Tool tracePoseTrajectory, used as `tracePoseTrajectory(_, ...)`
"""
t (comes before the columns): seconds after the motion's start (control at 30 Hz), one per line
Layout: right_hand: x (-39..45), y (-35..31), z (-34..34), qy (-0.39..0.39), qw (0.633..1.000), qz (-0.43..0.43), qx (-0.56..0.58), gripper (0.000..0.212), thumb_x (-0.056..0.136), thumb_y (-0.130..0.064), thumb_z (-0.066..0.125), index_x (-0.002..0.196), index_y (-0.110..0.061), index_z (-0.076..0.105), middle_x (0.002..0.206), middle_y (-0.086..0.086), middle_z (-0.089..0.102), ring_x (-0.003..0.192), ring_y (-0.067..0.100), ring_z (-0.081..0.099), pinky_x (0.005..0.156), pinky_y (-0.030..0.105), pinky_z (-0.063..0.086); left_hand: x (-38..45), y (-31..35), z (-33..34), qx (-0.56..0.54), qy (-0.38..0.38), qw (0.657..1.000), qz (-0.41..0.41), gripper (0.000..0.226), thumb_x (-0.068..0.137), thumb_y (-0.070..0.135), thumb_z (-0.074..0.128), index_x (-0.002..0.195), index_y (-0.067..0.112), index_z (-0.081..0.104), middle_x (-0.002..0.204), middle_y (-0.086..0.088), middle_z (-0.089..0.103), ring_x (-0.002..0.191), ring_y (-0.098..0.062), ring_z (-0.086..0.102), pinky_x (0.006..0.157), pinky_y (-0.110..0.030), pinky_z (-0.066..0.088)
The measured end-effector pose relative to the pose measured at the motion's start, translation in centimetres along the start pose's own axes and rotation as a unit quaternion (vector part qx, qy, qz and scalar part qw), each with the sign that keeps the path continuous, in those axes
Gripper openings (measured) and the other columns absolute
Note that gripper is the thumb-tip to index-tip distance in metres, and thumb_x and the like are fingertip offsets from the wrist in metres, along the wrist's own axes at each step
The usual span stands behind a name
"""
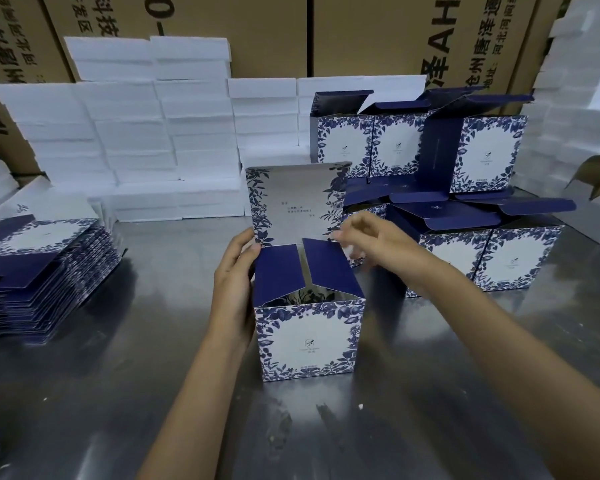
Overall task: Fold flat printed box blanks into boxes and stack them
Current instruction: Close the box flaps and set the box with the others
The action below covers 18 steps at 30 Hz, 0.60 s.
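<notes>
Flat blanks (45, 268) left of box (309, 337), folded boxes (465, 202) right.
</notes>
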State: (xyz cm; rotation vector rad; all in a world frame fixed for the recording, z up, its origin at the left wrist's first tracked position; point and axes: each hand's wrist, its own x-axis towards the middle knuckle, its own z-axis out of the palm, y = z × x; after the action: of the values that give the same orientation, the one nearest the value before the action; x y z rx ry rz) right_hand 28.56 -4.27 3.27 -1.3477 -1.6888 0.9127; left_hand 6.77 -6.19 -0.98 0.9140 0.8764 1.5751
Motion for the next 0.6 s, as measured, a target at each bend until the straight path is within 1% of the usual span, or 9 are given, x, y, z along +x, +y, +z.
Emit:
tracePoseTrajectory(0.03, 0.0, -0.1, -0.1, 0.010, 0.998, -0.003, 0.056, 0.010, 0.089, -0.046, 0.067, 0.091, -0.036, 0.069, 0.093, -0.011, 0.070, 0.077, 0.001, 0.065, 0.068, 0.022, 0.052, -0.1, 0.1, 0.0, -0.007, -0.001, 1.000, -0.006, 0.024, 0.099, 0.018, 0.055, 0.117, 0.027, 0.068, 0.107, -0.001, 0.075, 0.082, -0.014, 0.071, 0.060, -0.025, 0.058)
tracePoseTrajectory(0.07, 0.1, -0.2, 0.0, 0.015, 0.994, -0.003, 0.112, 0.011, 0.086, -0.046, 0.065, 0.091, -0.041, 0.073, 0.095, -0.015, 0.073, 0.084, 0.000, 0.068, 0.076, 0.026, 0.053, -0.1, 0.1, 0.1, -0.010, -0.004, 1.000, -0.007, 0.023, 0.099, 0.017, 0.054, 0.116, 0.026, 0.068, 0.108, -0.003, 0.075, 0.084, -0.015, 0.070, 0.062, -0.025, 0.058)
tracePoseTrajectory(0.13, 0.2, -0.4, 0.2, 0.015, 0.983, 0.013, 0.185, 0.021, 0.087, -0.052, 0.063, 0.095, -0.037, 0.075, 0.097, -0.016, 0.075, 0.095, 0.003, 0.071, 0.083, 0.031, 0.052, -0.4, 0.1, 0.3, -0.006, -0.010, 1.000, 0.002, 0.024, 0.100, 0.015, 0.051, 0.105, 0.026, 0.071, 0.101, -0.003, 0.076, 0.080, -0.014, 0.070, 0.060, -0.023, 0.057)
tracePoseTrajectory(0.23, -0.2, -0.6, 0.2, -0.007, 0.983, 0.039, 0.179, 0.045, 0.090, -0.064, 0.056, 0.107, -0.024, 0.072, 0.115, -0.007, 0.072, 0.116, 0.014, 0.065, 0.090, 0.034, 0.051, -0.7, -0.1, 0.2, -0.032, -0.005, 0.999, 0.023, 0.039, 0.098, 0.014, 0.043, 0.083, 0.027, 0.077, 0.090, 0.003, 0.076, 0.076, -0.007, 0.071, 0.063, -0.020, 0.054)
tracePoseTrajectory(0.3, -0.4, -0.7, 0.1, -0.049, 0.984, 0.045, 0.165, 0.059, 0.094, -0.065, 0.045, 0.105, -0.016, 0.075, 0.121, -0.006, 0.073, 0.122, 0.016, 0.061, 0.099, 0.038, 0.046, -0.8, -0.2, -0.2, -0.025, 0.001, 0.999, 0.033, 0.038, 0.093, 0.020, 0.044, 0.076, 0.024, 0.078, 0.091, 0.004, 0.075, 0.085, -0.009, 0.070, 0.083, -0.026, 0.050)
tracePoseTrajectory(0.37, -1.0, -0.8, 0.2, -0.073, 0.987, 0.061, 0.126, 0.045, 0.102, -0.047, 0.047, 0.092, -0.014, 0.076, 0.112, -0.008, 0.076, 0.116, 0.015, 0.063, 0.104, 0.042, 0.045, -1.1, -0.5, -0.6, 0.028, -0.020, 0.999, 0.037, 0.025, 0.088, 0.027, 0.052, 0.083, 0.022, 0.076, 0.099, 0.001, 0.073, 0.095, -0.017, 0.066, 0.094, -0.037, 0.044)
tracePoseTrajectory(0.47, -2.0, -0.3, 0.5, -0.070, 0.995, 0.024, 0.072, 0.005, 0.096, -0.020, 0.067, 0.095, -0.016, 0.070, 0.099, -0.002, 0.073, 0.097, 0.014, 0.064, 0.094, 0.033, 0.046, -1.3, -0.2, -1.0, 0.125, -0.033, 0.989, 0.070, 0.025, 0.094, 0.013, 0.055, 0.083, 0.026, 0.074, 0.095, 0.008, 0.071, 0.087, -0.008, 0.063, 0.078, -0.027, 0.048)
tracePoseTrajectory(0.53, -2.4, -0.6, 0.7, -0.075, 0.993, 0.021, 0.090, 0.010, 0.094, -0.013, 0.068, 0.102, -0.017, 0.064, 0.106, 0.006, 0.071, 0.095, 0.017, 0.061, 0.090, 0.033, 0.046, -1.1, 0.8, -0.7, 0.172, -0.035, 0.983, 0.049, 0.030, 0.093, 0.007, 0.053, 0.083, 0.027, 0.072, 0.088, 0.011, 0.070, 0.077, -0.002, 0.062, 0.066, -0.022, 0.048)
tracePoseTrajectory(0.6, -2.0, -1.3, 0.9, -0.059, 0.993, 0.042, 0.090, 0.019, 0.092, -0.010, 0.069, 0.106, -0.020, 0.062, 0.111, 0.003, 0.072, 0.093, 0.014, 0.062, 0.086, 0.027, 0.046, -0.4, 2.4, -0.1, 0.232, -0.040, 0.972, 0.002, 0.028, 0.090, 0.007, 0.051, 0.092, 0.026, 0.071, 0.084, 0.011, 0.068, 0.065, 0.004, 0.060, 0.054, -0.016, 0.047)
